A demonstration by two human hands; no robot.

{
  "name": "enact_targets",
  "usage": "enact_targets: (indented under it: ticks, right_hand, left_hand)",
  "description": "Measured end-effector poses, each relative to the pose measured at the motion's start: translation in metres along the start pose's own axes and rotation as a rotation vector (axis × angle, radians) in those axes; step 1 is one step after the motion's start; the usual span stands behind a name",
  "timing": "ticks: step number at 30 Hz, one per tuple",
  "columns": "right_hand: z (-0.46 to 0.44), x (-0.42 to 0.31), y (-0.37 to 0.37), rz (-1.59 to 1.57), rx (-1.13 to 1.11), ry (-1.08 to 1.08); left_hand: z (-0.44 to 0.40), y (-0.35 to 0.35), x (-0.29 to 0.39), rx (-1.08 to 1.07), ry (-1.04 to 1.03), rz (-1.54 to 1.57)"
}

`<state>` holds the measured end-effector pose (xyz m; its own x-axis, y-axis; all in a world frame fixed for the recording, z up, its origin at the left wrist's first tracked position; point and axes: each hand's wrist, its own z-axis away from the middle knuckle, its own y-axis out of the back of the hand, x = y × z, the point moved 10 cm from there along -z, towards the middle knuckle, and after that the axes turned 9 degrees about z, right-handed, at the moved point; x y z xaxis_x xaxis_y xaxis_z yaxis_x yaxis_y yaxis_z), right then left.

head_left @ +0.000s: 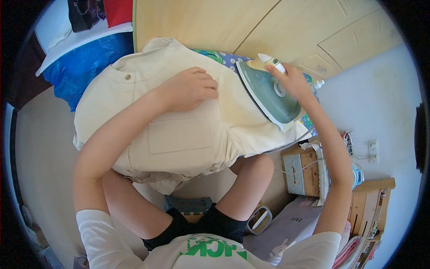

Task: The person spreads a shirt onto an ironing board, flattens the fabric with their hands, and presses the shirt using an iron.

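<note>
One garment is lying mostly smooth around the left hand, loosely open, and bunching nearer the body; the right hand is gripping an iron.

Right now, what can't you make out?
Teal-and-cream plastic iron, underside: head view, hidden by its own body.
Left hand, palm: head view, turned down onto cream cloth garment.
Blue patterned cloth, middle: head view, garment covers it.
Round white dial, any markings: head view, too small.
Black object, far right: head view, cut off by dark rim.
</note>
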<state>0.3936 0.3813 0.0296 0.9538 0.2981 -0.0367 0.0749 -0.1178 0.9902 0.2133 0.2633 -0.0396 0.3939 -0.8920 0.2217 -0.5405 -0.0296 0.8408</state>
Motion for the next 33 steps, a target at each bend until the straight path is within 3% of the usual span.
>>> enact_targets:
  ticks: [9,12,14,16,18,21,23,24,26,27,29,30,33]
  right_hand:
    - [-0.002,0.004,-0.004,0.062,-0.077,-0.061]
    - [-0.001,0.003,-0.004,0.043,-0.082,-0.063]
    - [-0.003,0.006,-0.005,0.057,-0.060,-0.055]
    - [-0.003,0.003,0.001,0.071,-0.038,-0.047]
    - [0.004,0.010,-0.008,-0.153,-0.216,-0.203]
    - [0.001,0.014,-0.009,-0.312,-0.187,-0.201]
    - [-0.002,0.017,-0.004,-0.414,-0.186,-0.233]
    - [-0.003,0.017,-0.001,-0.515,-0.190,-0.268]
    - [0.001,0.000,0.012,-0.613,-0.254,-0.234]
    - [0.003,-0.013,0.018,-0.703,-0.318,-0.198]
    - [0.007,-0.040,0.031,-0.822,-0.299,-0.116]
    - [0.009,-0.058,0.037,-0.935,-0.285,-0.035]
    - [0.012,-0.098,0.024,-0.994,-0.339,-0.054]
  left_hand:
    - [0.000,0.002,-0.003,0.030,0.022,-0.009]
    - [0.001,0.004,-0.010,0.054,0.077,-0.128]
    - [0.009,0.006,-0.031,0.073,0.278,-0.060]
    - [0.014,0.007,-0.037,0.074,0.278,-0.061]
    - [0.015,0.010,-0.042,0.075,0.280,-0.064]
    - [0.018,0.017,-0.063,0.078,0.426,0.067]
    - [0.037,0.032,-0.092,0.420,0.639,0.500]
    - [0.039,0.027,-0.103,0.417,0.639,0.496]
    - [0.057,0.025,-0.138,0.676,0.672,0.839]
    - [0.055,0.030,-0.135,0.671,0.667,0.832]
    - [0.073,0.030,-0.143,0.930,0.875,1.104]
    - [0.071,0.032,-0.142,0.916,0.869,1.102]
    - [0.079,0.035,-0.148,1.009,0.871,1.269]
